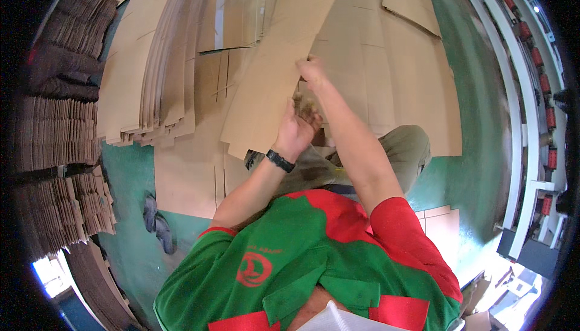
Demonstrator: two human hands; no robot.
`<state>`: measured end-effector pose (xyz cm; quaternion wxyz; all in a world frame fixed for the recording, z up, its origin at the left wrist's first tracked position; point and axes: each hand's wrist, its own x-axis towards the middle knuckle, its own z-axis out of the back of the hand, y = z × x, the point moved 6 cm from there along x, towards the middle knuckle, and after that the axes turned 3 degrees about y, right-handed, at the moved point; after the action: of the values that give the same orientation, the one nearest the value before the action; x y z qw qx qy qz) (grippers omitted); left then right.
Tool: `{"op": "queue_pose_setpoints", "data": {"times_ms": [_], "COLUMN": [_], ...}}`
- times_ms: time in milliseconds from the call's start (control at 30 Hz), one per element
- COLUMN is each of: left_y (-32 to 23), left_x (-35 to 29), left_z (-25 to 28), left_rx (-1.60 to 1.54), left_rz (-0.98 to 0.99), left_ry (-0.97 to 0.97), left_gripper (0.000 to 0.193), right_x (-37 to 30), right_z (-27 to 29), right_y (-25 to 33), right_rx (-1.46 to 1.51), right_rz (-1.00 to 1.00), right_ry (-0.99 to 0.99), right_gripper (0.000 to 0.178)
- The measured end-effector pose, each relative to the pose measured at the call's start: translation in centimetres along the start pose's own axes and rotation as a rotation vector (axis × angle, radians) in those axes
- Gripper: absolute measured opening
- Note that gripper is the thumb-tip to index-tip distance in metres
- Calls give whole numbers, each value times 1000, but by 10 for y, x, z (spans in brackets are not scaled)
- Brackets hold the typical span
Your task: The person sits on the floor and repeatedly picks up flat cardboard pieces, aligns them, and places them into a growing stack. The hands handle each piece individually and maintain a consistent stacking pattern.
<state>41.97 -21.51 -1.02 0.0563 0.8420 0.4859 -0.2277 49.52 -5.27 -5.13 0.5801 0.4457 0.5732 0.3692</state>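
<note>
A long brown cardboard sheet (275, 47) slants up and away in front of me, raised over other flat cardboard. My right hand (312, 72) is closed on its right edge. Just below, my left hand (295, 130) is turned palm up beside the same edge, with its fingers apart and slightly blurred. It wears a black wristwatch (280, 160). Whether the left fingertips touch the sheet is hard to make out. More flat cardboard sheets (417, 89) spread out under and to the right of my hands.
To the left lies a fanned pile of cardboard sheets (130, 77). Tall stacks of folded cardboard (54, 131) line the far left. A pair of dark shoes (158, 225) rests on the green floor (130, 180). A white-railed roller conveyor (507, 77) runs along the right.
</note>
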Motion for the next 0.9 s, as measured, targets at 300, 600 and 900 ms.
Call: {"op": "queue_pose_setpoints", "data": {"times_ms": [300, 600, 900], "left_y": [5, -65, -65], "left_x": [-144, -78, 85], "left_z": [-106, -71, -28], "left_rx": [905, 992, 697], "left_rz": [180, -305, -169], "left_ry": [841, 265, -59], "left_gripper": [31, 28, 55], "right_x": [-12, -92, -231], "right_z": [134, 259, 288], "right_y": [82, 252, 368], "right_rx": [-118, -565, -846], "right_rz": [28, 207, 423], "right_ry": [-157, 31, -28], "right_gripper": [43, 39, 40]}}
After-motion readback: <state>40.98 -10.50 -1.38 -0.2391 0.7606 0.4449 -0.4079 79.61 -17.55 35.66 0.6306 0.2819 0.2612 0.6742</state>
